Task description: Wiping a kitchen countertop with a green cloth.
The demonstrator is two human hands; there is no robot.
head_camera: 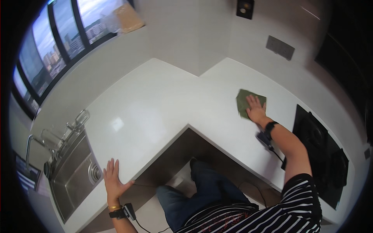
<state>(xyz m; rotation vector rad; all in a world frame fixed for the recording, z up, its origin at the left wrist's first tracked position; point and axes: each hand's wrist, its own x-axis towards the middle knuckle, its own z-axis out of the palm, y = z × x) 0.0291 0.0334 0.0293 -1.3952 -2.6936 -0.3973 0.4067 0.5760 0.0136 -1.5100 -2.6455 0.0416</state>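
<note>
Under my right hand [255, 109] a green cleaning cloth [242, 102] lies flat on the white countertop [163, 96]. The palm presses down on the cloth with the fingers spread a little; they do not grip it. My left hand [113, 180] rests at the counter's front edge beside the sink, fingers apart and nothing held. Each wrist wears a black strap with a small device on it, and a cable runs from each device.
A stainless steel sink [74, 186] with a drain and a faucet [28, 148] is at the left, glass vessels [51, 139] behind it. A black gas cooktop [317, 163] sits at the right. Wall sockets [280, 47] and a windowsill package [128, 19] are higher up.
</note>
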